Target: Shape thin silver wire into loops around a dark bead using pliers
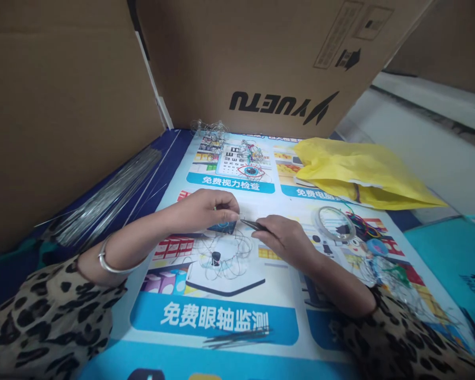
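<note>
At the centre of the frame, the left hand (216,208) pinches a looped wire piece (225,256) by its upper edge, the loops spreading just below over the printed poster (253,306). The right hand (287,237) grips dark needle-nose pliers (253,225), tips near the left fingertips. Straight wires (114,192) lie at left, a yellow bag (356,169) at upper right.

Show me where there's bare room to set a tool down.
Bare: the printed sheet between the looped wire and the short wires, and between the yellow bag and the right hand. Crowded: the left side, with the wire bundle; the right, with the clear ring and coloured wires.
</note>
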`<control>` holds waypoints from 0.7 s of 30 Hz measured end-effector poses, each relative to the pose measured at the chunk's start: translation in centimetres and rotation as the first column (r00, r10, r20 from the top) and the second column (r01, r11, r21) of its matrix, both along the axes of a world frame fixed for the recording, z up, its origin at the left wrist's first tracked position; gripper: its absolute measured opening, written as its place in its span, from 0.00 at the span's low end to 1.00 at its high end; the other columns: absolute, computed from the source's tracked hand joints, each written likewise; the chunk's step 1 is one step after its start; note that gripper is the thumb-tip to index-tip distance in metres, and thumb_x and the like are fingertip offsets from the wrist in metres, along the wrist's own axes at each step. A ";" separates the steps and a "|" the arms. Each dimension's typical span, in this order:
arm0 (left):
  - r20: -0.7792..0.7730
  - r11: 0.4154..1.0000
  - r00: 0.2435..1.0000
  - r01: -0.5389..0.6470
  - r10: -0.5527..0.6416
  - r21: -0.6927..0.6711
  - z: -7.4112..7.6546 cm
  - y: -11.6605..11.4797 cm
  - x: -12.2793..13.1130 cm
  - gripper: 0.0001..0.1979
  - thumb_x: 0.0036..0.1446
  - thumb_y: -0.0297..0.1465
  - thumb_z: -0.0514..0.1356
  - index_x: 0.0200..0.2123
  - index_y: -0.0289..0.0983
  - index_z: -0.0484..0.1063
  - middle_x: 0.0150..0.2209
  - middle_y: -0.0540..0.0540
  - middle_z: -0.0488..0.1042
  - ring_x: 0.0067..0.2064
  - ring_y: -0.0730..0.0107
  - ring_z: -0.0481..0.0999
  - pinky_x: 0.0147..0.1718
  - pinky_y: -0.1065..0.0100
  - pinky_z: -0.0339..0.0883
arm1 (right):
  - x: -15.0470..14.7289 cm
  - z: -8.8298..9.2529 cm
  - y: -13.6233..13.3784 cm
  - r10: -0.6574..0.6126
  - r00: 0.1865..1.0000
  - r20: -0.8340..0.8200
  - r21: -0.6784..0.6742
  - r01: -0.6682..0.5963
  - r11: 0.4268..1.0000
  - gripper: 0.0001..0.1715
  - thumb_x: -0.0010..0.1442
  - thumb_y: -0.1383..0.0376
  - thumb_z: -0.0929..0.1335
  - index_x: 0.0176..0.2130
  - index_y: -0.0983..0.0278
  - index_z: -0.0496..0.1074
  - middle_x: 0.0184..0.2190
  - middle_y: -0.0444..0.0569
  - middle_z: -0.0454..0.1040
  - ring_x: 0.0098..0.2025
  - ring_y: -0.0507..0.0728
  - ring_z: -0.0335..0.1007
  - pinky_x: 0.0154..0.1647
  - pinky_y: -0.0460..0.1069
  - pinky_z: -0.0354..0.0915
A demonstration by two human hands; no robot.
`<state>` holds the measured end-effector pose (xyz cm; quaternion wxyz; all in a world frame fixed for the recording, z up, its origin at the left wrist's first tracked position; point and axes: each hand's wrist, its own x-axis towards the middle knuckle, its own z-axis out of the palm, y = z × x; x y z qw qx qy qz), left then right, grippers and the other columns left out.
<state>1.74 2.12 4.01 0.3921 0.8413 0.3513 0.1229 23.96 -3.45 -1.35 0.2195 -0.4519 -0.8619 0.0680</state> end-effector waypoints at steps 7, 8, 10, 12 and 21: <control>-0.191 0.988 0.981 0.015 0.014 0.151 -1.2 1.9 -1.0 0.13 0.56 0.33 0.50 0.36 0.34 0.71 0.38 0.46 0.73 0.39 0.70 0.69 0.39 0.70 0.59 | 0.7 -0.8 0.0 -0.027 0.999 0.033 0.076 0.024 0.997 0.18 0.61 0.55 0.59 0.37 0.65 0.70 0.31 0.50 0.74 0.33 0.54 0.68 0.35 0.47 0.62; -0.207 0.989 0.978 0.025 0.006 0.144 -1.3 2.0 -1.0 0.13 0.56 0.33 0.49 0.36 0.34 0.72 0.38 0.46 0.73 0.39 0.69 0.69 0.39 0.71 0.59 | 0.7 -0.9 0.0 -0.026 0.999 0.042 0.081 0.023 0.996 0.18 0.61 0.55 0.59 0.36 0.65 0.70 0.31 0.50 0.74 0.33 0.54 0.68 0.34 0.47 0.62; -0.222 0.992 0.975 0.032 -0.003 0.124 -1.5 2.1 -1.1 0.14 0.56 0.34 0.49 0.36 0.34 0.72 0.36 0.46 0.73 0.38 0.69 0.69 0.37 0.71 0.59 | 0.8 -1.0 -0.1 -0.021 0.998 0.052 0.089 0.016 0.996 0.18 0.61 0.55 0.59 0.35 0.65 0.70 0.30 0.50 0.73 0.32 0.54 0.68 0.33 0.47 0.63; -0.215 0.994 0.977 0.030 -0.006 0.109 -1.8 2.2 -1.2 0.15 0.56 0.36 0.49 0.35 0.34 0.72 0.34 0.47 0.73 0.36 0.69 0.69 0.36 0.71 0.58 | 0.8 -1.1 -0.2 -0.016 0.999 0.044 0.104 0.011 0.995 0.18 0.61 0.55 0.60 0.34 0.65 0.70 0.29 0.50 0.73 0.32 0.54 0.67 0.33 0.47 0.63; -0.157 0.998 0.986 0.056 -0.052 0.020 -2.6 2.0 -1.3 0.13 0.55 0.37 0.52 0.31 0.35 0.72 0.29 0.49 0.72 0.31 0.72 0.66 0.30 0.72 0.55 | 0.9 -0.8 -0.2 0.031 0.998 0.051 0.070 -0.035 0.997 0.15 0.61 0.57 0.61 0.35 0.66 0.69 0.28 0.49 0.71 0.31 0.53 0.65 0.33 0.47 0.61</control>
